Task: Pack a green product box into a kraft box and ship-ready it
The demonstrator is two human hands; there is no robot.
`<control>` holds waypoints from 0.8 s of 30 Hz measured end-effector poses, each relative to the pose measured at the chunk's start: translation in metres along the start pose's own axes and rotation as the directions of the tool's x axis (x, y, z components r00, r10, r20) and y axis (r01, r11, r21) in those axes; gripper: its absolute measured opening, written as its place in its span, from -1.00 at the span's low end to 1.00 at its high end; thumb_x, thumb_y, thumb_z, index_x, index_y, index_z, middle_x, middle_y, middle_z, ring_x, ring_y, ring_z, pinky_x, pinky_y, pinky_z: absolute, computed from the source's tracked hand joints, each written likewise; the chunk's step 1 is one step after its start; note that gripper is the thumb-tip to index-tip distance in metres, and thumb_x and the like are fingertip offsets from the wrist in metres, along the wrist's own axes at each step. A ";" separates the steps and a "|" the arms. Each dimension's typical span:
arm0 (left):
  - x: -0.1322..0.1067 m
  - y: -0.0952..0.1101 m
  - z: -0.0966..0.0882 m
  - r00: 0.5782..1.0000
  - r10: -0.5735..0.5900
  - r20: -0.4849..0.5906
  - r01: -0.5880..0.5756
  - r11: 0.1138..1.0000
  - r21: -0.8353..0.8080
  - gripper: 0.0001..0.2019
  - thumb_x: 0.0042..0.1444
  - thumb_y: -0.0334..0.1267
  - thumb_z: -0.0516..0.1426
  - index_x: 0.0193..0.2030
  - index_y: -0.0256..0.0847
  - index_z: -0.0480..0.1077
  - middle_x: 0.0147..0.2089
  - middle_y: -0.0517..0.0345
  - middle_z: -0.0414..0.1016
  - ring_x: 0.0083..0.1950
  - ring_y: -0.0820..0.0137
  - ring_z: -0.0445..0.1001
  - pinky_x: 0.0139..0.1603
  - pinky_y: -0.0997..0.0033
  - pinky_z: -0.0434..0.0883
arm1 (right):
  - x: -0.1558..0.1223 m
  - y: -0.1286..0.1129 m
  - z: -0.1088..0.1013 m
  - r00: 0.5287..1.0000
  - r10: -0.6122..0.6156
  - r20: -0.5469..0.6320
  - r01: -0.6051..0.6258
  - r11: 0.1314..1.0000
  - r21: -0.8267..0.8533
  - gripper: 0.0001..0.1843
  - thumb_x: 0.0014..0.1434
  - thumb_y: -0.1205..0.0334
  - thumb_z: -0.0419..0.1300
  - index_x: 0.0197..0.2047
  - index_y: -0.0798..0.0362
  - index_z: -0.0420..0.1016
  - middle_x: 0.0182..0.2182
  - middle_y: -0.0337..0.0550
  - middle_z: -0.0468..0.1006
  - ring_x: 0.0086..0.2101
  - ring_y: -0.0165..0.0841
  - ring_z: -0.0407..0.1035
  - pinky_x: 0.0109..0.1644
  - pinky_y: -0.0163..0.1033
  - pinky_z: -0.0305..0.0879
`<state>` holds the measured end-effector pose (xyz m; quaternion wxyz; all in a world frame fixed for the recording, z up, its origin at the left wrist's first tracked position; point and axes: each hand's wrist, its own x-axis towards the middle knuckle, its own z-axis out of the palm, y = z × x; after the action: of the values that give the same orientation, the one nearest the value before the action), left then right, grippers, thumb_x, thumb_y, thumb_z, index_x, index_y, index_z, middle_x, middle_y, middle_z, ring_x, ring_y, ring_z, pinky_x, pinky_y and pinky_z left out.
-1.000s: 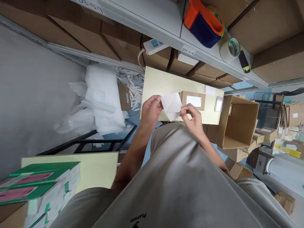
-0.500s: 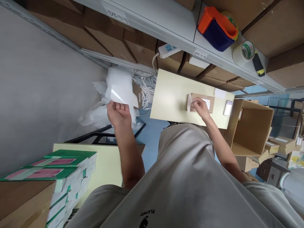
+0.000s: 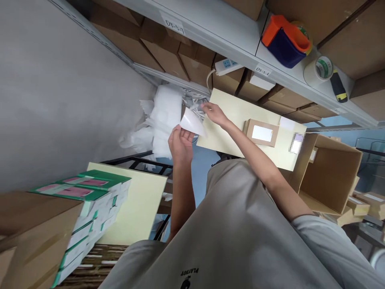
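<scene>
My left hand holds a glossy white sheet between thumb and fingers, its top corner curling up. My right hand reaches over the left end of the cream tabletop, beside a heap of curled white strips. Its fingers are pinched together; whether a small strip is in them I cannot make out. On that tabletop lies a small brown cardboard box with a white label on its upper face, apart from both hands.
A large open carton stands right of the tabletop. White foam wrap is piled at the left. Above runs a shelf with a tape dispenser, a tape roll and a cutter. Green-and-white boxes are stacked lower left.
My right hand has left the cardboard box and swung left to the white strips. The left hand, with the glossy sheet, has shifted right in view. The camera has turned somewhat.
</scene>
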<state>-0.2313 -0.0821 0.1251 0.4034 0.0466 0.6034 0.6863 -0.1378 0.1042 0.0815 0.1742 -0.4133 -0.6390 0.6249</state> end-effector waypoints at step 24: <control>-0.116 -0.011 0.186 0.264 -0.352 0.898 -0.624 0.648 0.438 -0.72 0.50 0.01 0.20 -0.11 -0.02 0.71 -0.15 0.14 0.75 -0.15 0.27 0.66 -0.07 0.33 0.50 | -0.299 0.073 -0.210 0.900 0.410 -0.148 -0.187 0.670 0.718 -0.41 0.15 -0.34 0.53 -0.03 -0.03 0.65 -0.13 -0.13 0.78 -0.11 -0.25 0.65 -0.08 -0.23 0.56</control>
<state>-0.0454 -0.0068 0.2144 0.5492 0.6668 0.4457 0.2346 0.2187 0.0099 0.1336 0.3028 -0.5077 -0.2498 0.7669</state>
